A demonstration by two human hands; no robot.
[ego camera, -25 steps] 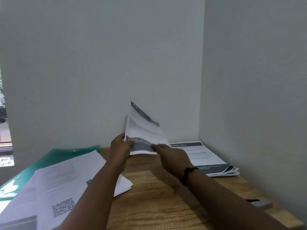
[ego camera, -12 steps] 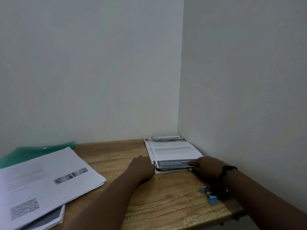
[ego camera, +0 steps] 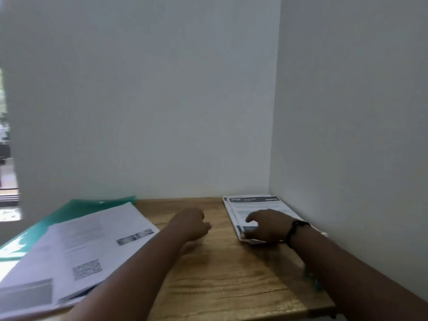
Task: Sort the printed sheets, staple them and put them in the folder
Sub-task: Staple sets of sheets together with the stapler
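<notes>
A: Your right hand (ego camera: 266,227) covers the near end of the corner stack (ego camera: 254,205); its print is too blurred to read.

B: Noted. Your forearm hides most of the blue object (ego camera: 311,278) at the bench's right edge. The picture's left edge crops the green folder (ego camera: 76,210).

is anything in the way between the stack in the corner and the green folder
Yes. The large spread of white printed sheets lies on the translucent green plastic folder, covering most of it. The left hand hangs over the bare wooden table between them. The right hand rests on the corner stack of printed sheets.
</notes>
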